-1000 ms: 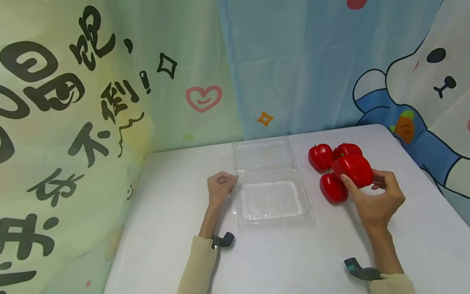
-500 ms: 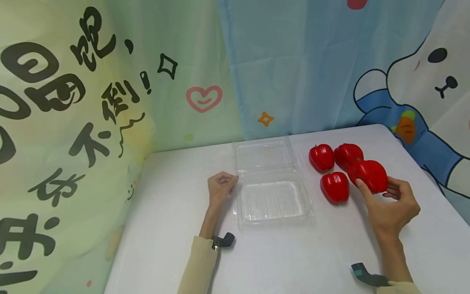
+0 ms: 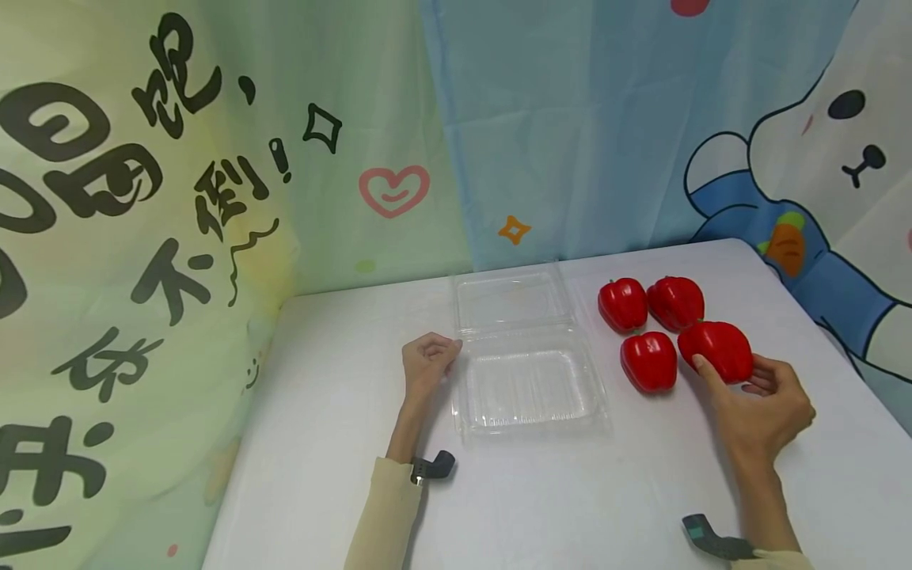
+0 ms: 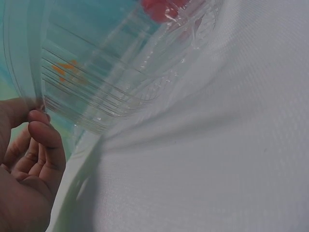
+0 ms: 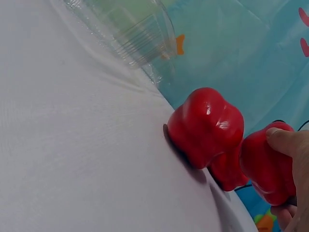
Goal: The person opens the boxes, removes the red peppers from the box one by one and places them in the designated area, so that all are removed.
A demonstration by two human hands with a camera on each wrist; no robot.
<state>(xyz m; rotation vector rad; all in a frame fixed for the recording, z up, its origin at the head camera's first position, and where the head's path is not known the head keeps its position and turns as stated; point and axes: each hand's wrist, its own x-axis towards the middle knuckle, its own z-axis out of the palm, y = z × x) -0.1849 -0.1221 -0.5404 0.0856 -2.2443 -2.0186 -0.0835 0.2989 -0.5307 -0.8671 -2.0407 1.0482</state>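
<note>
My right hand point(image 3: 762, 404) grips a red bell pepper point(image 3: 716, 350) between thumb and fingers, at the front right of a group of three other red bell peppers. One pepper point(image 3: 649, 362) lies just left of the held one; another pepper point(image 3: 675, 303) and a third pepper point(image 3: 623, 305) lie behind. In the right wrist view the thumb presses on the held pepper point(image 5: 268, 164). My left hand point(image 3: 430, 362) pinches the left edge of a clear plastic clamshell box point(image 3: 530, 388), which lies with its lid spread back; the left wrist view shows thumb and forefinger on the rim point(image 4: 34, 92).
The clamshell's clear lid point(image 3: 509, 302) lies toward the back edge of the white table point(image 3: 541, 499). A printed curtain point(image 3: 541, 119) hangs behind the table and along its left side. Each wrist wears a dark camera band point(image 3: 716, 540).
My right hand has carried the held pepper right and toward me, from over the other peppers to beside them, then slightly lower. The left hand and the box have stayed in place.
</note>
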